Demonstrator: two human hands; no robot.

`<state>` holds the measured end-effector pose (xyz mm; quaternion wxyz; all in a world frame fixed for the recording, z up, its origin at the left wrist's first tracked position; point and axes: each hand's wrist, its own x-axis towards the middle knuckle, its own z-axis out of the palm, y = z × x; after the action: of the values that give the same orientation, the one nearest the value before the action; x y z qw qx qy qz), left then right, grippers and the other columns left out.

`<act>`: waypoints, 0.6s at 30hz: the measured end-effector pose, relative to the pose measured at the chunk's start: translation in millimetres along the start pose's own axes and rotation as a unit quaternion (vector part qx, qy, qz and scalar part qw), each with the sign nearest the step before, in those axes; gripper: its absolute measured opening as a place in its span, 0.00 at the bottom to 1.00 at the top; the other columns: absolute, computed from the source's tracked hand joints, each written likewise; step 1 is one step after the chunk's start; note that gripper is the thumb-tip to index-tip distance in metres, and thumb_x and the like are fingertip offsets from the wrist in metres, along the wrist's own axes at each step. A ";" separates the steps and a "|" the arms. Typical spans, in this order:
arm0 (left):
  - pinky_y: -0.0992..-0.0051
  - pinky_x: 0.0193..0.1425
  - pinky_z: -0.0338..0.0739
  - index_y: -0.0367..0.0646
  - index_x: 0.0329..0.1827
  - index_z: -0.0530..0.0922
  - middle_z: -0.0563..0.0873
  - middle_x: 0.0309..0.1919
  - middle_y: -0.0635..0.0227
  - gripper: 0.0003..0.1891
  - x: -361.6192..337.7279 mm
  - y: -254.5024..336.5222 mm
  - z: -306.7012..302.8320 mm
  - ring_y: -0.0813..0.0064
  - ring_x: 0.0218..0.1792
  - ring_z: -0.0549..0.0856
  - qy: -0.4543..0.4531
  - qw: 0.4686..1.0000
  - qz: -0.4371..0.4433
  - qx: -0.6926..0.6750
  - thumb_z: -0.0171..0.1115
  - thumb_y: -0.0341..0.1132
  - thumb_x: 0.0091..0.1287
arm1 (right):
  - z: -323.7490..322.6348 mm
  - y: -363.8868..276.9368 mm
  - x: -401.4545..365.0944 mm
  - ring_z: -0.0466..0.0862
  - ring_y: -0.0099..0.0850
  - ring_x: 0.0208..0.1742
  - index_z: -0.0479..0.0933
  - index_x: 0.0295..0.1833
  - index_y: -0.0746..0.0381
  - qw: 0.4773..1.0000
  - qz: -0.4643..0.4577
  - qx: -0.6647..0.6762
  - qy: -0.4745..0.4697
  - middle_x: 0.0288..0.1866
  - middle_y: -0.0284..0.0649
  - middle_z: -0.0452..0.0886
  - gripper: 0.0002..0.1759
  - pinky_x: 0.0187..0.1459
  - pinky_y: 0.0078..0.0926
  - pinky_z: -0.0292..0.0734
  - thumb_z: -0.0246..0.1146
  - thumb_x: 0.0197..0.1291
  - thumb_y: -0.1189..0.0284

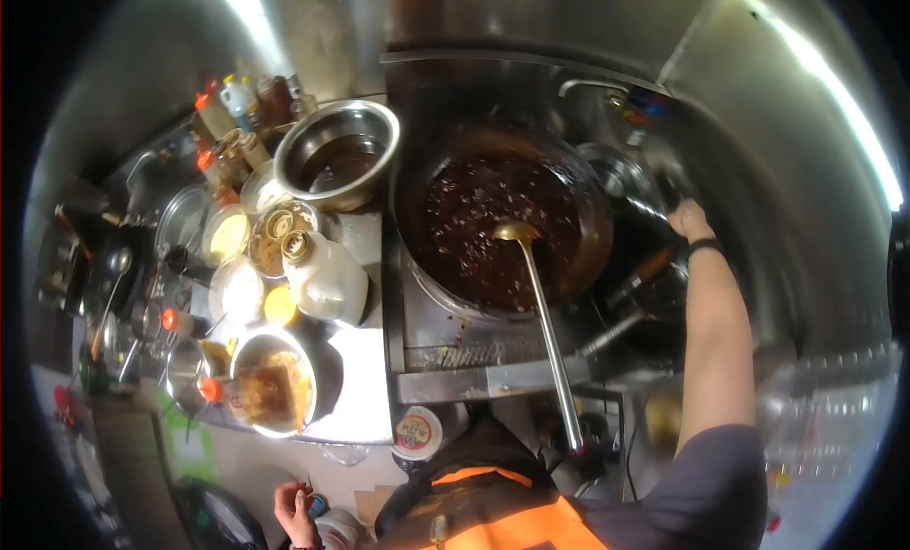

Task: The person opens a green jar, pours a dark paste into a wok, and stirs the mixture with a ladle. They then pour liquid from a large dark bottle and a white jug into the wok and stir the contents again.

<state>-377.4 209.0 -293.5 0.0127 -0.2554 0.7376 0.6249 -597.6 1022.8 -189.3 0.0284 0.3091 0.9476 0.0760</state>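
Observation:
My right hand (690, 218) is closed around the metal handle of what looks like a round strainer (616, 176), to the right of the large wok (599, 256). Dark, glossy liquid with small bits floating in it fills much of the wok. A long-handled ladle (552, 346) rests with its bowl in this liquid, its handle leaning over the near rim towards my body; neither hand touches it. Low at the left, my left hand (294, 507) hangs near my side with fingers loosely bent and apart. I see nothing in it.
Left of the wok stand a steel bowl (384, 166) of dark liquid, a plastic jug (332, 285) and a white pot (305, 346). Sauce bottles (213, 114) crowd the back left. More handled tools (611, 334) lie right of the wok, below a faucet (592, 84). A tub (417, 432) sits under the counter.

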 end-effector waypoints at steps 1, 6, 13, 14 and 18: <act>0.79 0.40 0.77 0.42 0.43 0.74 0.81 0.38 0.69 0.05 -7.6 -1.5 1.6 0.78 0.38 0.82 0.014 1.000 -0.006 0.016 0.56 0.26 0.65 | 37.6 23.5 31.7 0.79 0.51 0.51 0.82 0.41 0.66 0.999 -0.019 -0.036 -0.020 0.47 0.56 0.80 0.16 0.52 0.42 0.76 0.56 0.50 0.69; 0.79 0.40 0.75 0.38 0.41 0.76 0.81 0.32 0.69 0.05 -29.6 30.2 24.8 0.79 0.35 0.80 0.057 0.996 -0.018 0.065 0.59 0.24 0.63 | 114.7 54.3 76.4 0.81 0.55 0.44 0.80 0.39 0.65 0.995 -0.095 -0.001 -0.022 0.41 0.54 0.81 0.18 0.45 0.48 0.77 0.60 0.52 0.61; 0.76 0.49 0.77 0.38 0.43 0.77 0.84 0.38 0.67 0.07 -12.1 5.9 -3.9 0.77 0.43 0.83 0.053 0.998 -0.013 0.023 0.61 0.26 0.63 | 108.9 66.1 90.5 0.78 0.61 0.44 0.77 0.30 0.77 0.988 -0.153 0.001 0.024 0.36 0.69 0.77 0.17 0.49 0.48 0.71 0.63 0.43 0.69; 0.76 0.49 0.77 0.38 0.43 0.77 0.84 0.38 0.67 0.07 -7.2 0.9 -13.3 0.77 0.43 0.83 0.059 0.998 -0.009 0.017 0.61 0.26 0.63 | 86.9 46.7 74.1 0.78 0.58 0.47 0.78 0.35 0.76 0.993 -0.116 -0.001 0.036 0.39 0.68 0.77 0.19 0.51 0.46 0.71 0.64 0.44 0.68; 0.75 0.50 0.77 0.38 0.44 0.77 0.84 0.40 0.67 0.08 2.9 -26.2 -72.9 0.77 0.44 0.83 0.041 0.999 0.016 -0.004 0.61 0.27 0.63 | 11.2 -17.7 14.2 0.76 0.49 0.59 0.75 0.54 0.74 0.994 -0.027 0.100 0.027 0.55 0.62 0.76 0.28 0.60 0.37 0.69 0.65 0.51 0.64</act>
<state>-347.8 138.0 -302.6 -0.0286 -0.2695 0.7390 0.6168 -618.3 1018.5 -203.3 -0.0257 0.2823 0.9589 -0.0117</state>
